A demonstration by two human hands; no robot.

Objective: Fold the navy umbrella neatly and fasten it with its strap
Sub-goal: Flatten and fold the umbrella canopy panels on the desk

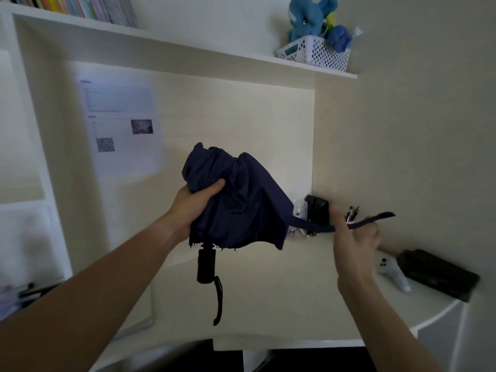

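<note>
Desk (268, 304): pale top across the lower half of the frame, set in a white alcove with a shelf (188, 53) along the top.

Umbrella (236, 200): navy, held in the air at frame centre, above the desk and touching nothing on it. Shaft collapsed; canopy bunched into a loose, puffy bundle, not rolled. Panels bulge to the upper left and lower right, and the hem hangs ragged just above the handle.

Left hand (196, 205): clenched on the left side of the bundle, thumb pressed over the cloth, gathering it against the shaft.

Right hand (354, 237): right of centre, blurred. The strap passes across its fingers and it appears to pinch the strap, but the exact contact cannot be told; other fingers are spread.

Handle (206, 265): black, pointing down below the canopy, with a wrist loop (218, 302) dangling free.

Strap (343, 225): navy band running from the canopy's lower right edge out to the right, drawn nearly level, tip free past the right hand. Not wrapped, not fastened.

Progress, as judged: collapse done, strap found and pulled out. Remaining: smooth and twist the panels tight around the shaft, wind the strap around the bundle, close its fastener. With the cloth this loose, the strap may close over an untidy roll.
</note>
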